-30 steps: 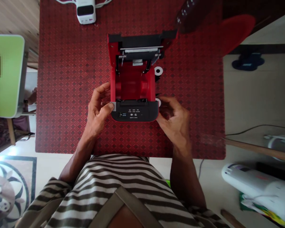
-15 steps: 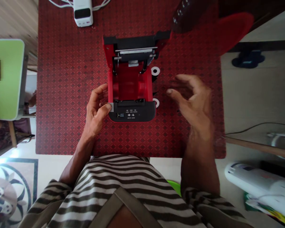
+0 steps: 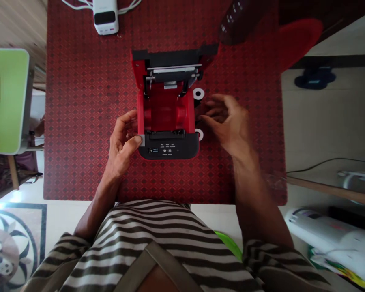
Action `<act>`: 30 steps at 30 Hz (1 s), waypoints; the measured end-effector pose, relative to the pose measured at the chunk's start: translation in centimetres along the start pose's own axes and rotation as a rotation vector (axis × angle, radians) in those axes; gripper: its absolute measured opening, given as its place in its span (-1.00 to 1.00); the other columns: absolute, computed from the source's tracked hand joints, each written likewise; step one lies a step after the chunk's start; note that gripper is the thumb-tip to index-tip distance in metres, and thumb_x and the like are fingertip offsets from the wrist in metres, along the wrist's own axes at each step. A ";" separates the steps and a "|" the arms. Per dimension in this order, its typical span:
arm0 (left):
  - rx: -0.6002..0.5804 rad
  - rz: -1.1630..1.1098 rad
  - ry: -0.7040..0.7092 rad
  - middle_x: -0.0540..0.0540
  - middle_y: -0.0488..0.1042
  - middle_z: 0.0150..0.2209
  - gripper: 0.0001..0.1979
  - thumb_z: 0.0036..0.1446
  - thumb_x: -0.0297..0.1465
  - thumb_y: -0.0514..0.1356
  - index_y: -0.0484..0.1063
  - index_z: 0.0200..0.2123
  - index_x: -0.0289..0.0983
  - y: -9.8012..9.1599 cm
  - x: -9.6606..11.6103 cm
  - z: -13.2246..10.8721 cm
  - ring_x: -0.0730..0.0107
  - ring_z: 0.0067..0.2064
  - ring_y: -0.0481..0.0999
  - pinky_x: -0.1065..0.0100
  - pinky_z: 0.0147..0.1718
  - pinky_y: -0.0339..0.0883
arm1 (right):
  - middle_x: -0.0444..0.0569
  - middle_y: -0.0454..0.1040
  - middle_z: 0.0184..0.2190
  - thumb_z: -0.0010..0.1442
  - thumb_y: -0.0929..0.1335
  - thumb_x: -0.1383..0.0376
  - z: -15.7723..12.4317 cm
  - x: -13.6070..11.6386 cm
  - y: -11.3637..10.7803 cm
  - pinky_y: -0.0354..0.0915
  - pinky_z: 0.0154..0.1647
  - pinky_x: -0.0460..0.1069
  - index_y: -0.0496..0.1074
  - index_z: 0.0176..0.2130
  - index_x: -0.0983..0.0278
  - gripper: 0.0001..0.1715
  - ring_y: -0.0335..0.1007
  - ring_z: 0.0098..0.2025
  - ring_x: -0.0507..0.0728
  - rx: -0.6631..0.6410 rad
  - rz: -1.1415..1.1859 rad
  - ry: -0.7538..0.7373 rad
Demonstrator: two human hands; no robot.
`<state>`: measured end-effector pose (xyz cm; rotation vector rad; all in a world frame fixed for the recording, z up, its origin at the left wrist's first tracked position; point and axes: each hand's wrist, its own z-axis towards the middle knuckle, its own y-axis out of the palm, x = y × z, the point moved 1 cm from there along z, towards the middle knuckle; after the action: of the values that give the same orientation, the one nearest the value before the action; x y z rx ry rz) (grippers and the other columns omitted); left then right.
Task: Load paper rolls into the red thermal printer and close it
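A red and black label printer (image 3: pixel 168 146) stands on the table with its lid (image 3: pixel 173 59) raised, showing a bare red bay inside. My left hand (image 3: pixel 123 140) grips its left side, thumb on a grey patch at the front corner and fingers along the wall. To the printer's right, two white rings (image 3: pixel 198 93) lie partly behind its edge, with something black between them. Beside these is my right hand (image 3: pixel 228 125), thumb and curled fingers apart, fingertips close to the black piece. Whether they touch it I cannot tell.
A red patterned cloth covers the table (image 3: pixel 85 81). A white power bank (image 3: pixel 106 18) with cables is at the far left, a dark bottle (image 3: pixel 235 22) at the far right near a red round object (image 3: pixel 301 40). A green table (image 3: pixel 9 117) stands to the left.
My right hand has moved left, closer to the printer's right side and the white rings. My left hand keeps its hold on the printer.
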<state>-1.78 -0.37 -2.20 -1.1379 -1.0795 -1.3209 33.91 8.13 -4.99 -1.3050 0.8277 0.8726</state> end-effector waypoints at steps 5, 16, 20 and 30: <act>0.006 -0.014 -0.032 -0.13 0.79 0.49 -0.31 0.56 0.19 0.50 0.60 0.60 0.16 0.1 0.2 0.0 -0.25 0.47 0.81 -0.19 0.28 0.83 | -0.03 0.84 0.34 0.36 0.71 0.09 2.5 -1.7 1.4 0.76 0.17 0.29 0.71 0.35 -0.11 -0.36 0.78 0.09 0.29 -0.049 -0.120 -0.118; -0.002 0.006 -0.032 -0.16 0.78 0.48 -0.31 0.61 0.19 0.50 0.59 0.61 0.13 0.0 0.3 -0.2 -0.23 0.47 0.80 -0.16 0.29 0.82 | -0.05 0.92 0.08 0.47 0.65 -0.14 1.7 -7.4 -1.8 0.72 0.28 0.43 0.67 0.00 -0.15 -0.72 0.80 0.08 0.37 0.088 0.000 -0.094; -0.006 0.011 -0.013 -0.15 0.77 0.50 -0.32 0.61 0.20 0.49 0.58 0.61 0.15 0.1 0.4 -0.2 -0.25 0.49 0.80 -0.21 0.38 0.79 | -0.05 0.87 -0.22 0.30 0.70 -0.41 -0.4 -13.1 -4.2 0.78 0.06 0.42 0.63 -0.24 -0.07 -0.41 0.86 -0.11 0.43 0.157 0.169 -0.115; 0.013 -0.029 -0.029 -0.16 0.80 0.47 -0.35 0.56 0.21 0.55 0.67 0.52 0.10 0.5 1.1 -0.1 -0.28 0.52 0.78 -0.30 0.50 0.77 | -0.10 0.90 0.10 0.50 0.63 0.20 -1.8 -18.1 -1.8 0.80 0.23 0.37 0.76 0.15 -0.08 -0.73 0.88 0.06 0.39 -0.211 -0.312 -0.434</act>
<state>-1.32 -0.63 -1.14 -1.1393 -1.1279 -1.3217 27.44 4.99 11.76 -1.3155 0.1888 0.9600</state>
